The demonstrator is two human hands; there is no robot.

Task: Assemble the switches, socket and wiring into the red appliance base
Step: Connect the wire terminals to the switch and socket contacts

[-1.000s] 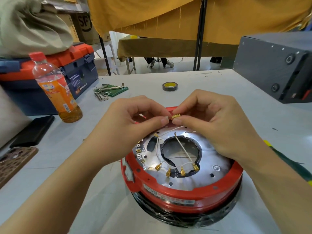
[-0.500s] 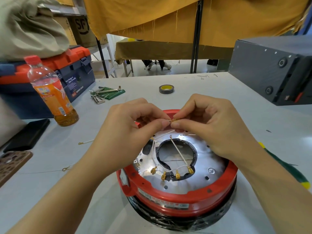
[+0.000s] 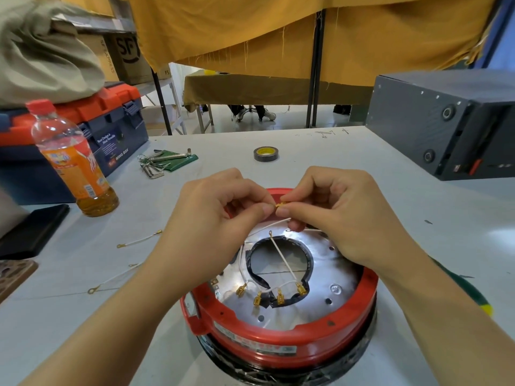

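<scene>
The red appliance base (image 3: 278, 338) lies upside down on the table in front of me, its shiny metal plate (image 3: 334, 277) facing up with a large opening in the middle. Several white wires with brass terminals (image 3: 257, 298) hang along the opening's near edge. Above the base's far rim, my left hand (image 3: 211, 227) and my right hand (image 3: 337, 215) meet. Both pinch one small brass terminal (image 3: 279, 205) between thumb and forefinger. A white wire (image 3: 274, 222) runs from it under my right hand. What the terminal joins to is hidden by my fingers.
Two loose white wires (image 3: 139, 240) lie on the table left of the base. Further left stand an orange drink bottle (image 3: 72, 162) and a blue and orange toolbox (image 3: 117, 129). Hex keys (image 3: 164, 160) and a tape roll (image 3: 266, 154) lie behind; a dark grey box (image 3: 446, 121) sits right.
Both hands stay together over the far rim, working the brass terminal with small finger motions. The view has shifted slightly; the base has not moved.
</scene>
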